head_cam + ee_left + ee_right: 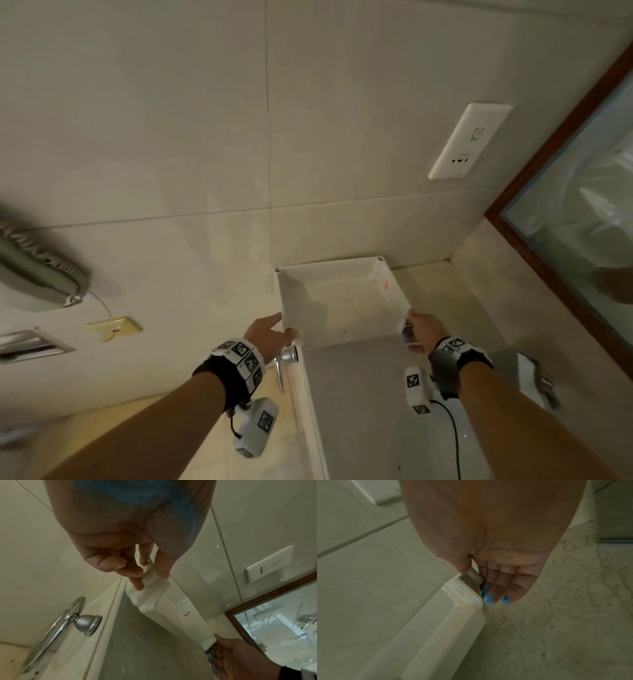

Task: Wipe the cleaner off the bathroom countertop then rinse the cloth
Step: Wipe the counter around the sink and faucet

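A white, empty square tray (339,308) stands on the marbled countertop (370,394), pushed into the corner against the tiled wall. My left hand (270,334) pinches the tray's near left corner post between thumb and fingers (137,577). My right hand (419,330) grips the near right corner, thumb over the rim and blue-nailed fingers (489,599) down the outer wall. The tray's rim (164,609) runs between both hands, and its corner (467,601) bears faint reddish marks. No cloth shows in any view.
A chrome towel ring (286,363) hangs on the counter's left end panel below my left wrist. A white outlet plate (469,140) sits on the wall above. A wood-framed mirror (582,192) lines the right side. A chrome fixture (534,380) lies right of my right forearm.
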